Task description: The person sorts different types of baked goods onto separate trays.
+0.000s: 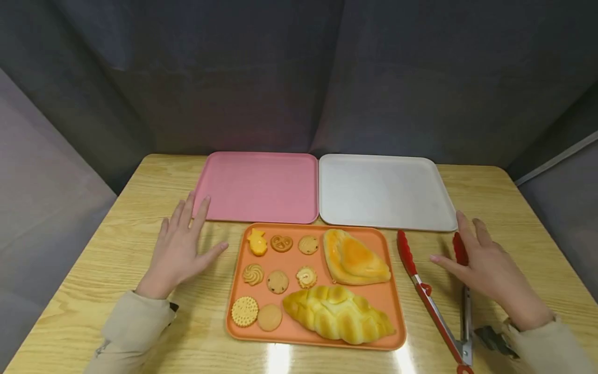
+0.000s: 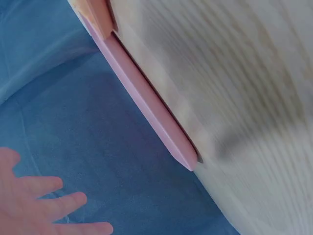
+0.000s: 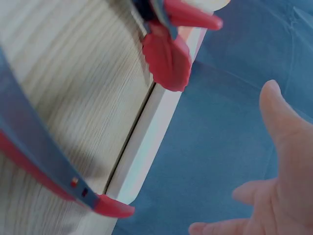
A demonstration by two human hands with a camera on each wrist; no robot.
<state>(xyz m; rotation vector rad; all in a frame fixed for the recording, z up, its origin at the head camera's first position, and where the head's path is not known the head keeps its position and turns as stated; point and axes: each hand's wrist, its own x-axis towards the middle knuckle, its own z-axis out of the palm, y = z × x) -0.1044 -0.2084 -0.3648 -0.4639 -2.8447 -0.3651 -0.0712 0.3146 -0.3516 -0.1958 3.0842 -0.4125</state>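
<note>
"One pair of tongs (image 1: pixel 437 318) is lying where, exactly?"

"On the counter (image 1: pixel 201 317), just right of the orange tray (image 1: pixel 291 262). The right hand (image 1: pixel 490 272) is covering part of the right arm, so it is sitting far nearer than the left hand (image 1: pixel 177 252)."

"Which way are the tongs running?"

"Lengthwise away from the person, leaning slightly left: the hinge is lying near, and the red tips are standing apart, pointing toward the white tray (image 1: pixel 385 192). A good grip, I am judging, is depending on that spread (the thumb is pointing across the gap but is not spanning both arms)."

"Are the hands grasping anything?"

"Neither is. The right is hovering with loose, parted fingers; the left is spreading its fingers by the left edge of the pink tray (image 1: pixel 261 187)."

"Are you reading any writing?"

"No brand or label is showing on the trays, the tongs, the braided loaf (image 1: pixel 338 314) or the folded bread (image 1: pixel 357 259); some cookies (image 1: pixel 277 282) are carrying only patterns."
</note>
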